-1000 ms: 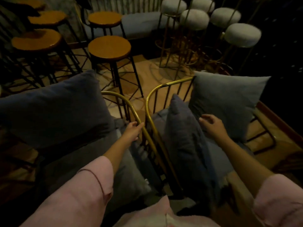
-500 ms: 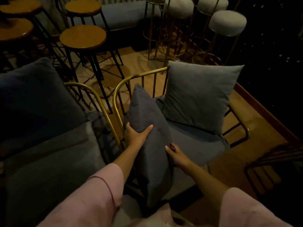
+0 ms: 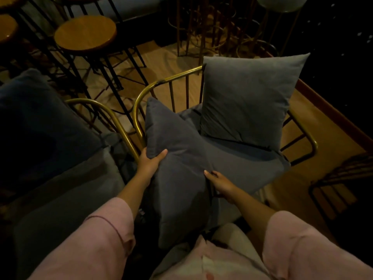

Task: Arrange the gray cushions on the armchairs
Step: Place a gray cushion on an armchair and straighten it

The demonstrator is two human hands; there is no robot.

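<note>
A dark gray cushion (image 3: pixel 177 162) stands on edge against the left arm of the right armchair (image 3: pixel 139 110), a gold-framed one. My left hand (image 3: pixel 150 162) grips its left edge, thumb over the front. My right hand (image 3: pixel 220 182) presses on its right edge, fingers tucked behind. A lighter gray cushion (image 3: pixel 246 100) leans upright against that chair's back, above the gray seat pad (image 3: pixel 252 160). On the left armchair (image 3: pixel 105 110) a dark cushion (image 3: pixel 40 122) rests against the back, over its seat pad (image 3: pixel 66 190).
Round wooden stools (image 3: pixel 85 35) on black metal legs stand behind the chairs at the upper left. Gold-legged bar stools (image 3: pixel 212 25) crowd the upper middle. A black wire frame (image 3: pixel 339 190) sits on the wooden floor at the right. A dark wall runs along the right.
My left hand left the left chair's arm and took hold of the dark cushion's left edge. My right hand dropped from the cushion's top to its right edge. The view swung right and closer.
</note>
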